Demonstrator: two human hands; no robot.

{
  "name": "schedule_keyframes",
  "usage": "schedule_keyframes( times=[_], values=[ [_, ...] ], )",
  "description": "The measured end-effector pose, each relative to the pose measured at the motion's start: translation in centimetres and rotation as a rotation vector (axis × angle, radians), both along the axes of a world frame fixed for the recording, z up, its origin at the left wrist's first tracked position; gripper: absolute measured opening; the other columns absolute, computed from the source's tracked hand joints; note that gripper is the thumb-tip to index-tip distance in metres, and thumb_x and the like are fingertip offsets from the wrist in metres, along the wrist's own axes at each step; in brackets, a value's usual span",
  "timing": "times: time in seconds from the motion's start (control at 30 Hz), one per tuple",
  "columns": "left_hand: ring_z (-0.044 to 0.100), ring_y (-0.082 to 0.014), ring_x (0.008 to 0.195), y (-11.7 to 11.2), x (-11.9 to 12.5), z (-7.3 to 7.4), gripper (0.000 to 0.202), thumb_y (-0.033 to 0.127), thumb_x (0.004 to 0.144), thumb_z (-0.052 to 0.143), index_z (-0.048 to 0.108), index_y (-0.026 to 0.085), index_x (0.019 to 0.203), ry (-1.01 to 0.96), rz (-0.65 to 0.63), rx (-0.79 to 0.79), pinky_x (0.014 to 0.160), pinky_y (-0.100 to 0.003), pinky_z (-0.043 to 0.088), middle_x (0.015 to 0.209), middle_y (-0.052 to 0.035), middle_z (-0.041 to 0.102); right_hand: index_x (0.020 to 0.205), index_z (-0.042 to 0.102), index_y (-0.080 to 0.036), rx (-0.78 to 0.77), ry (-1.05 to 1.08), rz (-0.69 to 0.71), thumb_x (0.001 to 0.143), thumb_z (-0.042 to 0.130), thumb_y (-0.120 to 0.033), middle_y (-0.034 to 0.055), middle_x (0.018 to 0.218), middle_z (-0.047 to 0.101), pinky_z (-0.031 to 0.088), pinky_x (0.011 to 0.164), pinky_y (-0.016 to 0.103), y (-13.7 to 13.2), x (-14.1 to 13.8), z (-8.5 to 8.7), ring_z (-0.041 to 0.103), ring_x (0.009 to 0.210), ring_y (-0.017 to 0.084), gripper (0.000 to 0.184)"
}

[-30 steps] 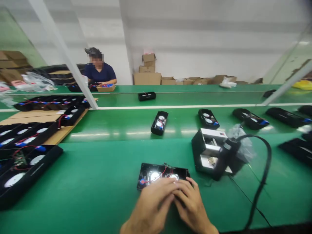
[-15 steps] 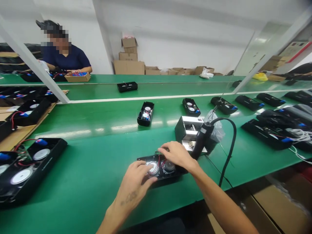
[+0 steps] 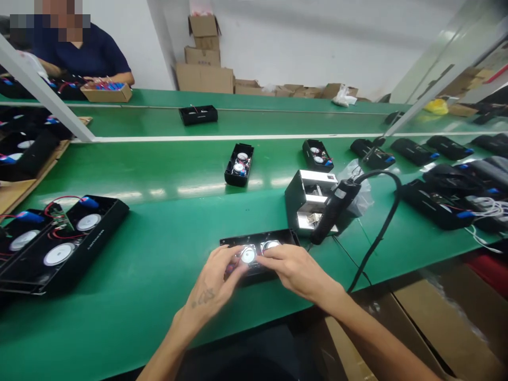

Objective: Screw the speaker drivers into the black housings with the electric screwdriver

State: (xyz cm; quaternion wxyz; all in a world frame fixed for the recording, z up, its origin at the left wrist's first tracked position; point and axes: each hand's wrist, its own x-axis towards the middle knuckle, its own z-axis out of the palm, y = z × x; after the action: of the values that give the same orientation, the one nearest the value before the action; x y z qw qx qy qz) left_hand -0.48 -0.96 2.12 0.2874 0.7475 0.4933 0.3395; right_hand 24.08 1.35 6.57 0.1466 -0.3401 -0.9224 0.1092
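The black speaker housing [image 3: 283,238] is laid on the green surface [image 3: 159,222], near the soldering iron [image 3: 335,209]. Its left end is covered by the left hand [image 3: 216,280], fingers curled, a true grip not to be told. The right hand [image 3: 296,270] is laid flat across it, fingers stretched and narrow.

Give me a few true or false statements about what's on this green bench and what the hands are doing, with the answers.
1. The left hand and the right hand both rest on the black speaker case. True.
2. The right hand holds the black corded tool. False: the tool leans against the metal box, apart from both hands.
3. A person in a dark blue shirt is at the far left. True.
4. Only one speaker case lies on the green bench. False: other cases lie across it.
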Motion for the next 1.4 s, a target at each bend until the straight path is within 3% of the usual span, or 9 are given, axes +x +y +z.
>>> schedule_keyframes(
  times=[0.13, 0.37, 0.63, 0.73, 0.83, 0.97, 1.07, 1.2, 1.4],
  values=[
    [0.066, -0.0251, 0.108, 0.1, -0.3, -0.5, 0.072, 0.039, 0.081, 0.082, 0.048, 0.028, 0.143, 0.124, -0.156, 0.118, 0.116, -0.058, 0.04, 0.11, -0.0025, 0.072, 0.123, 0.069, -0.022, -0.02, -0.223, 0.003, 0.089, 0.049, 0.0, 0.0064, 0.098, 0.074, 0.044, 0.065, 0.032, -0.2, -1.4, 0.0, 0.061, 0.078, 0.02, 0.045],
    [0.063, -0.0232, 0.092, 0.0, 0.6, -1.9, 0.061, 0.012, 0.084, 0.072, 0.051, 0.025, 0.139, 0.255, -0.155, 0.323, 0.107, -0.053, 0.043, 0.094, -0.0007, 0.074, 0.12, 0.07, -0.018, -0.21, -0.276, 0.1, 0.081, 0.047, 0.001, 0.0099, 0.11, 0.073, 0.044, 0.071, 0.035, 0.2, -1.7, 0.4, 0.063, 0.081, 0.021, 0.049],
    [0.065, -0.0199, 0.083, -0.4, 1.0, -2.1, 0.047, 0.008, 0.088, 0.059, 0.059, 0.023, 0.132, 0.289, -0.143, 0.334, 0.101, -0.046, 0.042, 0.088, -0.0019, 0.074, 0.113, 0.067, -0.015, -0.294, -0.146, 0.061, 0.078, 0.052, -0.004, 0.0109, 0.101, 0.068, 0.048, 0.077, 0.035, -0.5, -1.6, -0.3, 0.059, 0.089, 0.022, 0.04],
    [0.068, -0.0184, 0.079, 0.2, 1.1, -1.7, 0.04, 0.013, 0.087, 0.062, 0.065, 0.025, 0.125, 0.266, -0.124, 0.244, 0.097, -0.044, 0.042, 0.088, -0.0009, 0.077, 0.117, 0.065, -0.015, -0.29, -0.14, 0.015, 0.084, 0.057, -0.01, 0.0123, 0.108, 0.067, 0.049, 0.081, 0.038, -0.9, -2.0, -0.8, 0.06, 0.093, 0.024, 0.034],
    [0.068, -0.0172, 0.075, 3.0, 0.8, -0.2, 0.035, 0.027, 0.079, 0.077, 0.072, 0.028, 0.113, 0.225, -0.153, 0.013, 0.092, -0.039, 0.044, 0.083, 0.003, 0.077, 0.122, 0.067, -0.015, -0.262, -0.149, -0.061, 0.086, 0.065, -0.016, 0.0139, 0.114, 0.069, 0.049, 0.084, 0.04, 0.3, -2.9, -0.5, 0.063, 0.098, 0.026, 0.035],
    [0.066, -0.0172, 0.076, 8.5, -0.1, 2.2, 0.049, 0.041, 0.059, 0.09, 0.077, 0.026, 0.104, 0.161, -0.201, -0.343, 0.069, -0.028, 0.046, 0.085, 0.0031, 0.075, 0.112, 0.076, -0.02, -0.351, -0.104, -0.131, 0.078, 0.072, -0.015, 0.0062, 0.095, 0.077, 0.046, 0.075, 0.031, 4.8, -4.1, 1.5, 0.069, 0.086, 0.023, 0.035],
    [0.065, -0.0158, 0.073, 11.1, -0.4, 3.2, 0.053, 0.042, 0.054, 0.091, 0.079, 0.024, 0.102, 0.144, -0.214, -0.463, 0.061, -0.025, 0.044, 0.084, 0.0023, 0.074, 0.103, 0.082, -0.022, -0.482, -0.08, -0.135, 0.07, 0.081, -0.023, 0.0001, 0.077, 0.076, 0.04, 0.061, 0.027, 7.9, -4.3, 2.6, 0.066, 0.073, 0.019, 0.033],
    [0.063, -0.0149, 0.07, 11.6, -0.4, 3.5, 0.05, 0.04, 0.054, 0.091, 0.079, 0.022, 0.099, 0.129, -0.225, -0.519, 0.06, -0.025, 0.045, 0.081, 0.0015, 0.074, 0.097, 0.084, -0.022, -0.522, -0.057, -0.162, 0.066, 0.085, -0.028, -0.003, 0.067, 0.071, 0.036, 0.057, 0.026, 8.9, -4.0, 2.7, 0.063, 0.068, 0.016, 0.031],
    [0.064, -0.0147, 0.069, 11.3, -0.2, 3.5, 0.052, 0.04, 0.054, 0.093, 0.079, 0.022, 0.101, 0.128, -0.219, -0.544, 0.062, -0.026, 0.046, 0.08, 0.0012, 0.074, 0.094, 0.084, -0.02, -0.533, -0.017, -0.154, 0.065, 0.086, -0.027, -0.0021, 0.072, 0.074, 0.039, 0.059, 0.026, 8.6, -3.8, 2.2, 0.063, 0.069, 0.015, 0.031]
  ],
)
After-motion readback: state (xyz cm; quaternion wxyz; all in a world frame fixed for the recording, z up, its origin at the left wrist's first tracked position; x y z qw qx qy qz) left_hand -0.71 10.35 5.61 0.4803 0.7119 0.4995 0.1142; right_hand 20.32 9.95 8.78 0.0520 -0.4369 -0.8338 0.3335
